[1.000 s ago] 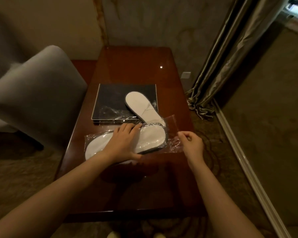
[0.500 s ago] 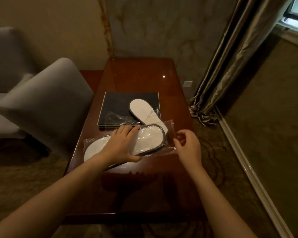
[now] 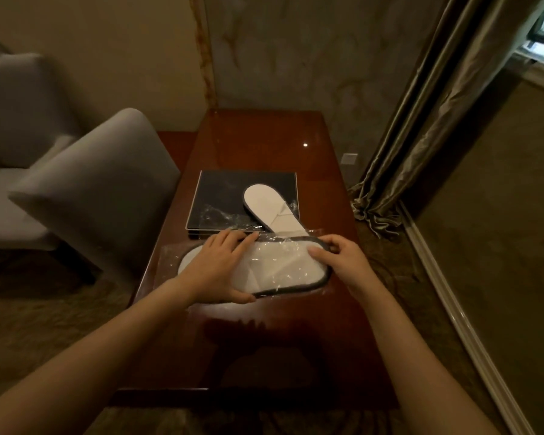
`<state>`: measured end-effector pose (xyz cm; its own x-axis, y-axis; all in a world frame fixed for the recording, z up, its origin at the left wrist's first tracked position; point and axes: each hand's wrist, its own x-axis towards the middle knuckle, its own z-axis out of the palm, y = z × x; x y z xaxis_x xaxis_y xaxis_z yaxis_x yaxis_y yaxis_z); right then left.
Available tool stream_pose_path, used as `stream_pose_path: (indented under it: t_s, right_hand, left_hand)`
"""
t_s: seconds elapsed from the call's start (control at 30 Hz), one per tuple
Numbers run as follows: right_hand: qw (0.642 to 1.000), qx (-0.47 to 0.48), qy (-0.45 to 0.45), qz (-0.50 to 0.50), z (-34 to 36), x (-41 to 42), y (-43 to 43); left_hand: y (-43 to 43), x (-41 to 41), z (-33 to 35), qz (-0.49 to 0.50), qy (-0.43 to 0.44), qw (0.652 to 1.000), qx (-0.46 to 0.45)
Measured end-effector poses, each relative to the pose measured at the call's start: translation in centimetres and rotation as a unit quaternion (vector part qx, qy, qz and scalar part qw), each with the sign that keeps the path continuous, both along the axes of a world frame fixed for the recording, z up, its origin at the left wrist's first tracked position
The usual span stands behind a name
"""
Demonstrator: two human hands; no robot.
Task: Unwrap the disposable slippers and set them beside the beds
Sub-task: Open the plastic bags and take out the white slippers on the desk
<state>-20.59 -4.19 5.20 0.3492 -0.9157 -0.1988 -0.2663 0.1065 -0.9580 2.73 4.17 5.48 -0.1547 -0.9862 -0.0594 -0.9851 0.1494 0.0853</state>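
A white slipper with a dark rim (image 3: 283, 265), still inside its clear plastic wrapper (image 3: 314, 233), lies across the wooden table (image 3: 264, 146). My left hand (image 3: 220, 265) lies flat on the slipper's middle, pressing it down. My right hand (image 3: 343, 255) grips the toe end of the wrapped slipper, thumb on top. A second white slipper (image 3: 269, 211), out of its wrapper, rests on a dark tray (image 3: 220, 189) behind, with its toe pointing toward me.
Crumpled clear plastic (image 3: 214, 213) lies on the tray's front. A grey armchair (image 3: 85, 189) stands close to the table's left side. Curtains (image 3: 415, 127) hang at the right, above a carpeted floor (image 3: 490, 215).
My right hand moved left from the wrapper's loose end onto the toe of the wrapped slipper. The left hand stayed on the slipper. The camera moved closer.
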Motion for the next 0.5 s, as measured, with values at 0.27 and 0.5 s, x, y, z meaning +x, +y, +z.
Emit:
stream_pose_path:
  t_s: [0.27,0.5]
  right_hand:
    - [0.912,-0.103,0.276,0.286,3.0,1.5,-1.9]
    - [0.91,-0.113,0.279,0.286,3.3,2.7,-3.1]
  left_hand:
    - [0.0,-0.9,-1.2,-0.064,-0.036,0.997,-0.015]
    - [-1.3,-0.1,-1.2,-0.031,0.002,0.998,0.062]
